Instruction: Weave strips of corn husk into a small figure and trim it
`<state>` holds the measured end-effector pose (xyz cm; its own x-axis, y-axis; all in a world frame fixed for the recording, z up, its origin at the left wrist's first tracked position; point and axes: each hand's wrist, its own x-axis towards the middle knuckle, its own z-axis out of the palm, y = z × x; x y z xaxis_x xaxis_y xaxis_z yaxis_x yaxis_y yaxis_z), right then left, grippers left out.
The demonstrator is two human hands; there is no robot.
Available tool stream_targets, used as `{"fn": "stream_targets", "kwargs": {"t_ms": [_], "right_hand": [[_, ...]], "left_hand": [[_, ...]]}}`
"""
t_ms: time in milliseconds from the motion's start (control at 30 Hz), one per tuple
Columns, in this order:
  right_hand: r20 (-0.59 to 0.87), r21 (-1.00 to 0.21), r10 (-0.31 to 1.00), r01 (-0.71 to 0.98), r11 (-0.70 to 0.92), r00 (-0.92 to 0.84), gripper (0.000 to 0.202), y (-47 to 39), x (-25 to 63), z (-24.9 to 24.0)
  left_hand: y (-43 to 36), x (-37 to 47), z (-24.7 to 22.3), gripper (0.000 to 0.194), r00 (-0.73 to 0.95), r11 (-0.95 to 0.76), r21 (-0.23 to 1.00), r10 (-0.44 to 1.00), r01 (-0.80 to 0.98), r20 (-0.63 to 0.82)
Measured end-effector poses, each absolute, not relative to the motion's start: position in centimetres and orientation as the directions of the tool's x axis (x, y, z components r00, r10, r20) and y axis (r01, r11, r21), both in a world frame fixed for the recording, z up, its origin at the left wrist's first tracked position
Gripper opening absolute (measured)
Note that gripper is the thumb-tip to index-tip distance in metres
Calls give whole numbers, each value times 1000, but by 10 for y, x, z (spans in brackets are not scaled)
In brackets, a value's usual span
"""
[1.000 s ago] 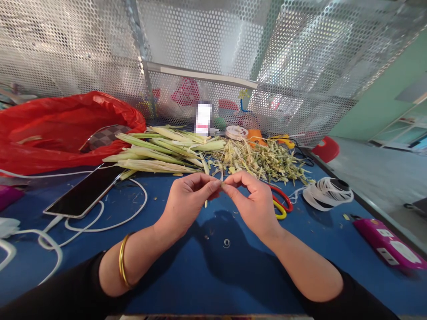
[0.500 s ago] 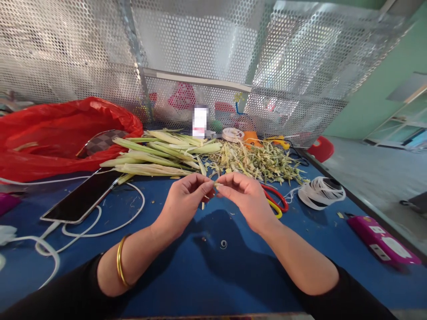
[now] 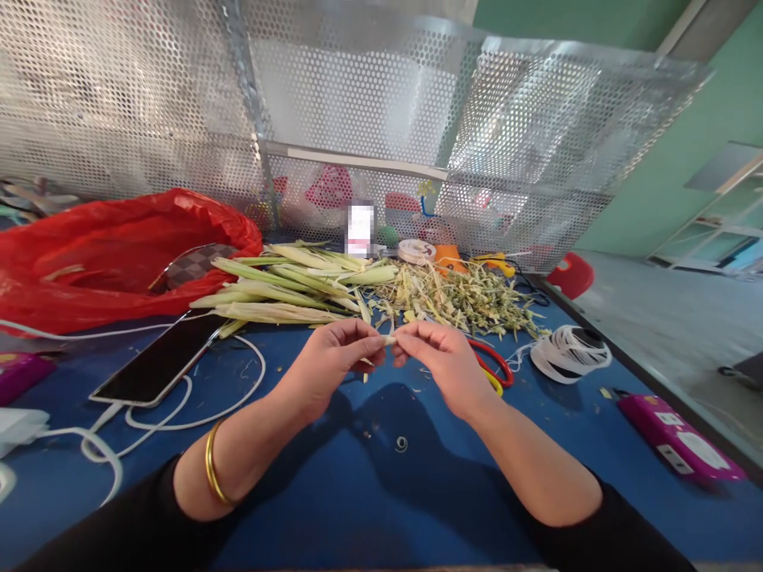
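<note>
A short pale strip of corn husk (image 3: 389,340) is pinched between my two hands. My left hand (image 3: 342,353) has its thumb and forefinger closed on one end. The other end sits in the pinch of my right hand (image 3: 434,353). Behind my left hand lies a pile of long pale green corn husks (image 3: 286,286). Farther right is a heap of small knotted husk pieces (image 3: 470,294). Red-and-yellow-handled scissors (image 3: 497,365) rest beside my right hand, their blades mostly hidden.
A spool of white string (image 3: 569,353) stands at right, near a purple box (image 3: 676,433). At left are an open red plastic bag (image 3: 113,262), a dark-screened phone (image 3: 158,361) and a looping white cable (image 3: 259,365). A perforated metal panel (image 3: 358,95) closes off the back.
The view has tilted up slightly. My hands have drawn a little apart, and more of the pale strip shows between the fingertips.
</note>
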<state>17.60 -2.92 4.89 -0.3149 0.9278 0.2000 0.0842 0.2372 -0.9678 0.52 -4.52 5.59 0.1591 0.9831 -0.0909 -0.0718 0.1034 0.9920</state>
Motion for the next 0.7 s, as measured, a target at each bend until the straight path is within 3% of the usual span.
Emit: {"fn": "stream_targets", "kwargs": {"t_ms": [167, 467, 700], "right_hand": [[216, -968, 948, 75, 240, -234, 19, -30, 183, 51], [199, -949, 955, 199, 244, -222, 13, -40, 176, 45], [172, -940, 945, 242, 242, -277, 11, -38, 176, 46]], "left_hand": [[-45, 5, 52, 18, 109, 90, 984, 991, -156, -73], [-50, 12, 46, 14, 144, 105, 987, 986, -120, -88], [-50, 11, 53, 20, 205, 264, 963, 947, -54, -248]]}}
